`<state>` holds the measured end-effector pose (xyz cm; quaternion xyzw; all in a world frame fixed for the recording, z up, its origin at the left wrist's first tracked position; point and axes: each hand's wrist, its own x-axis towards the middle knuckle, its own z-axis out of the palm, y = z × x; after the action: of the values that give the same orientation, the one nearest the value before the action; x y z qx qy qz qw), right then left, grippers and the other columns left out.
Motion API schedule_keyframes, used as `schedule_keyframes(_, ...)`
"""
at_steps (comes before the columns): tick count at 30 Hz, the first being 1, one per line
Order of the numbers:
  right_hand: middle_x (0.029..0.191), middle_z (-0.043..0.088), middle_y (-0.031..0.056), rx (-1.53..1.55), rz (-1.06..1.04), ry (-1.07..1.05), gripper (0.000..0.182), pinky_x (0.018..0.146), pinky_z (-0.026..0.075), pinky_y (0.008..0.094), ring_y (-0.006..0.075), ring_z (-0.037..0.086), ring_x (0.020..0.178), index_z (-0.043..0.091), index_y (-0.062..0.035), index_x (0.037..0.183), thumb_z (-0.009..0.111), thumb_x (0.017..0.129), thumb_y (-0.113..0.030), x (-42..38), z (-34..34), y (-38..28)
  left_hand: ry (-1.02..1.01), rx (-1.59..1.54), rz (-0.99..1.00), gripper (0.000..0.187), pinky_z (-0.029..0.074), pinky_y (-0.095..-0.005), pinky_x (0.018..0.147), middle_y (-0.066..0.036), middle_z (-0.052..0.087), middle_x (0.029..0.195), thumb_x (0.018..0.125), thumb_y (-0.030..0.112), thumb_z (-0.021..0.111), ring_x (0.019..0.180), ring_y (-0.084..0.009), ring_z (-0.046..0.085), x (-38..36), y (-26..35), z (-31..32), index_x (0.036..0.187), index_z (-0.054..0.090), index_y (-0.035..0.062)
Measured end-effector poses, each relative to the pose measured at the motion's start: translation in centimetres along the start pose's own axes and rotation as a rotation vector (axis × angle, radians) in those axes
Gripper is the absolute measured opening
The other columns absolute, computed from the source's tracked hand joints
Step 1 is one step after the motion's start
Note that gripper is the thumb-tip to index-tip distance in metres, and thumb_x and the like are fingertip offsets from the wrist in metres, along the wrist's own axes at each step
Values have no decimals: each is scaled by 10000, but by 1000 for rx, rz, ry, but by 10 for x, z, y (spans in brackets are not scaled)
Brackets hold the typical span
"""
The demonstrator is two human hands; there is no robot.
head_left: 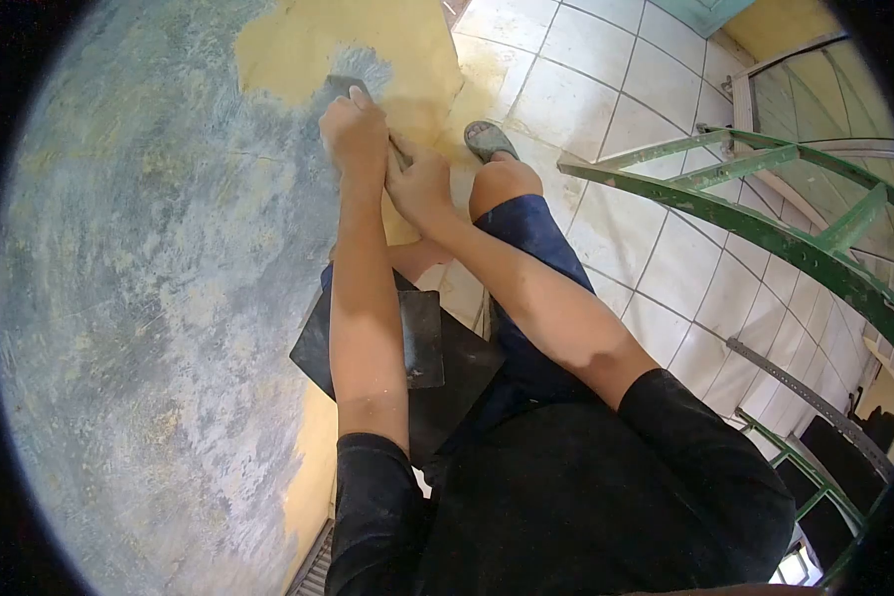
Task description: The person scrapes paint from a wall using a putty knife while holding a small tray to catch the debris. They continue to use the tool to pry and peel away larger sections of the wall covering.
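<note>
A scraper (345,83) with a dark flat blade lies against the wall (169,248), at the border between yellow paint and a patchy grey-blue surface. My left hand (354,129) is wrapped round it close behind the blade, one finger stretched toward the blade. Lower on the handle, my right hand (422,186) is closed too, behind and to the right of the left one. Most of the handle is hidden by my fingers. Beneath my left forearm, by my lap, are a dark square board (457,363) and a smaller dark rectangular plate (423,338).
Yellow paint (407,50) covers the wall's upper right part. White floor tiles (616,233) spread to the right, with my sandalled foot (489,142) on them. A paint-spotted green ladder (735,214) stands right, above a perforated metal strip (805,392).
</note>
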<state>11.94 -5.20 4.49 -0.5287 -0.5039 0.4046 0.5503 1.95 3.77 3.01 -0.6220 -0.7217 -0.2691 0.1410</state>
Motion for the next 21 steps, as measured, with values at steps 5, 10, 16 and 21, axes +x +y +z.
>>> schedule_keyframes(5, 827, 638, 295, 79, 100, 8, 340, 670, 512, 417, 390, 680, 719, 670, -25, 1201, 591, 927, -212, 31, -2, -3, -65, -121, -40, 365, 503, -537, 692, -214, 633, 703, 952, 252, 553, 708, -435, 620, 34, 16, 19, 701, 634, -1)
schedule_keyframes(10, 780, 624, 281, 73, 91, 10, 338, 642, 499, 417, 388, 642, 642, 673, -25, 1191, 602, 920, -214, 39, -8, -6, 42, -132, 42, 360, 498, -548, 684, -237, 649, 740, 946, 245, 549, 708, -446, 616, 33, 24, 20, 711, 633, -15)
schedule_keyframes(16, 812, 636, 282, 26, 16, -15, 313, 672, 507, 435, 416, 660, 723, 686, -35, 1160, 604, 915, -213, 11, -12, -1, 29, -42, 30, 405, 480, -542, 768, -233, 660, 772, 974, 263, 496, 773, -443, 616, 1, 7, 9, 726, 639, -25)
schedule_keyframes(21, 915, 673, 276, 0, 31, -67, 337, 774, 530, 466, 423, 680, 877, 683, -42, 1184, 611, 907, -220, -5, -12, -4, -30, -71, -167, 434, 463, -543, 793, -233, 658, 775, 990, 291, 472, 806, -445, 614, -15, 16, -23, 753, 638, -33)
